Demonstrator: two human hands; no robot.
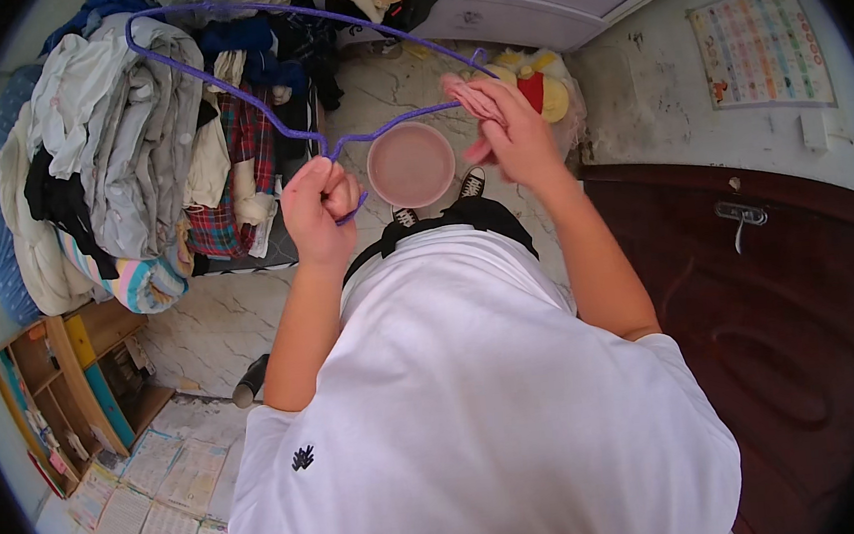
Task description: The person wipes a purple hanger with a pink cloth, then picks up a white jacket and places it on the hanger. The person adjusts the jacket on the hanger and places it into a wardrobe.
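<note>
Left fingers [344,191] clenched round the neck of the purple hanger [259,107]; hook tip pokes out just below the fist, toward the body. Right fingers [503,140] grasping a pink cloth [477,99] at the hanger's right end; can't tell if they also grip the hanger itself. Hanger is held up between and beyond both sets of fingers. Hook end points back to the wearer, wide end points away. Long axis = long bar, slanting from far left of the left fingers to just beside the right fingers.

White shirt [487,393] on the near side of both fingers. Pink basin [411,165] on the floor, below and between the fingers; sneakers [473,182] beside it. Yellow-and-red plush toy [552,96] just past the right fingers, partly hidden by them. Big clothes pile [135,129] left of the left fingers; hanger's left corner overlaps it in view, contact unclear. Wooden shelf [80,385] and printed sheets [154,499] farther off, left and nearer the body. Dark red door [754,342] well right of the right fingers, wall chart [763,48] above it. Pale cabinet [517,9] beyond the fingers.
</note>
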